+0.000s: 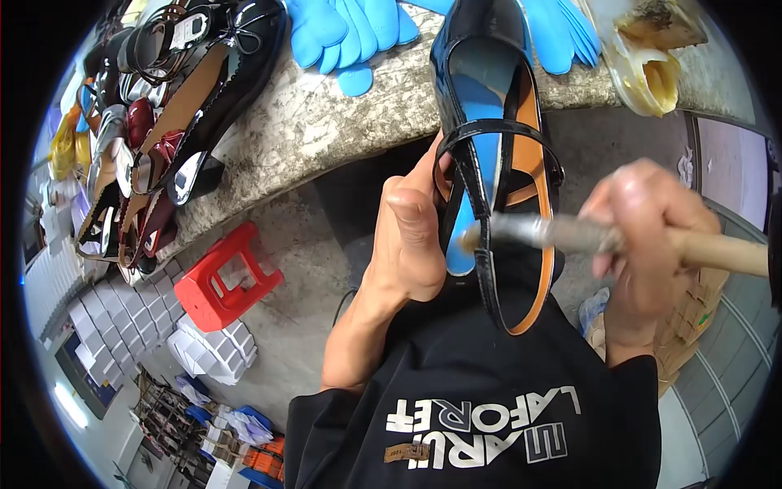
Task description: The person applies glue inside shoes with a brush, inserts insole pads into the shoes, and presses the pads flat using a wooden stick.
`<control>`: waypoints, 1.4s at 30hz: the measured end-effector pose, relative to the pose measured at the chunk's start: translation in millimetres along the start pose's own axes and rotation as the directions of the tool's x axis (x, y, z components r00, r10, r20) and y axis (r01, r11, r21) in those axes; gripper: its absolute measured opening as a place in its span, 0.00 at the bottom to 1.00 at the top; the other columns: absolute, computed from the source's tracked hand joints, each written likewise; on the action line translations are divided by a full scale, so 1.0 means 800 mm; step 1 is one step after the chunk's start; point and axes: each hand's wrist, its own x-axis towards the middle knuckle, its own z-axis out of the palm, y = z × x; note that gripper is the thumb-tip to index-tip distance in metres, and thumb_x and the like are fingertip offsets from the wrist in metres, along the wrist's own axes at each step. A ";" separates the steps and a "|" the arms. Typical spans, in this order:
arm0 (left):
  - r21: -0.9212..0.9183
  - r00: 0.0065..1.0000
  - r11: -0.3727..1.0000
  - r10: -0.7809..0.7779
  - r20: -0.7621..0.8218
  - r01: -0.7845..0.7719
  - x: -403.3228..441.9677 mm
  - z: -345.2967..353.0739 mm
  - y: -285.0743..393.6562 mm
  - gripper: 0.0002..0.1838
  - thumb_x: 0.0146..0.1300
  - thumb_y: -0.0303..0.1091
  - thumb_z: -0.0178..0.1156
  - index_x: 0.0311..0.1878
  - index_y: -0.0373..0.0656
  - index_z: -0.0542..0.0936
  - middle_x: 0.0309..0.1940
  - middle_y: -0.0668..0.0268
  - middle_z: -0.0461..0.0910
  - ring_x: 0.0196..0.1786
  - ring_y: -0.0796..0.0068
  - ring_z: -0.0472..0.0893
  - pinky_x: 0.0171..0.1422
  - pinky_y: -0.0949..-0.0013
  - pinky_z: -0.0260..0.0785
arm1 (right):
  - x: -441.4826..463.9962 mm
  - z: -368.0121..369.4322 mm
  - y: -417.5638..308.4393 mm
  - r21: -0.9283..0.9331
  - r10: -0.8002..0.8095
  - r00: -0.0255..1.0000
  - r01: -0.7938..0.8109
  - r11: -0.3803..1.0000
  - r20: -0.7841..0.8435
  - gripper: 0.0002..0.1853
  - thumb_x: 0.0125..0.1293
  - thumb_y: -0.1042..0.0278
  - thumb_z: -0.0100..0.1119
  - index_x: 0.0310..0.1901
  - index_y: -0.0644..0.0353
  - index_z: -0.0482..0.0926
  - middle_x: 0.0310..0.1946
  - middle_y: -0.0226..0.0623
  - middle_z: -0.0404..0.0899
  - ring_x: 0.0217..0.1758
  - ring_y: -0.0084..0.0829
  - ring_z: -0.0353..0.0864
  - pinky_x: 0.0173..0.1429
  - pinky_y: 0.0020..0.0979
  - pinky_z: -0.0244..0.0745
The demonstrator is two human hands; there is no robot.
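Note:
A black patent shoe with ankle straps points away from me, its toe over the table's edge. My left hand grips its side near the heel; some of the fingers are hidden behind the shoe. Inside lies a blue insole surface. My right hand, slightly blurred, is closed round the pale wooden handle of a brush. The brush's tip reaches the heel end of the blue insole, crossing the black back strap. Whether the tip touches the insole I cannot tell.
On the worn table lie blue foot-shaped pieces and a glue-stained container. Several shoes are heaped at the left. A red stool and stacked white boxes stand on the floor.

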 end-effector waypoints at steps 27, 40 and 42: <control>-0.203 0.440 0.630 0.703 0.559 -0.749 0.065 0.214 0.162 0.59 0.59 0.81 0.34 0.76 0.32 0.51 0.74 0.29 0.40 0.77 0.32 0.42 0.76 0.35 0.33 | 0.025 -0.333 0.070 -0.358 -0.320 0.473 0.009 0.934 -0.821 0.21 0.60 0.67 0.69 0.53 0.65 0.77 0.33 0.32 0.80 0.29 0.21 0.77 0.32 0.22 0.73; 0.379 0.949 0.870 0.284 0.138 -0.315 -0.052 0.047 0.028 0.50 0.67 0.71 0.39 0.75 0.34 0.55 0.77 0.42 0.45 0.76 0.47 0.58 0.75 0.51 0.56 | 0.308 -0.606 0.277 -0.265 0.058 0.714 -0.333 0.905 -0.698 0.25 0.46 0.55 0.80 0.33 0.65 0.76 0.22 0.31 0.75 0.20 0.25 0.74 0.26 0.30 0.70; 0.370 0.967 0.894 0.249 0.055 -0.251 -0.055 0.048 0.037 0.50 0.67 0.72 0.37 0.75 0.34 0.55 0.75 0.39 0.47 0.75 0.43 0.57 0.75 0.49 0.53 | 0.324 -0.630 0.302 -0.486 -0.057 0.805 -0.300 0.821 -0.591 0.23 0.50 0.51 0.76 0.35 0.60 0.77 0.23 0.28 0.74 0.22 0.24 0.73 0.27 0.31 0.67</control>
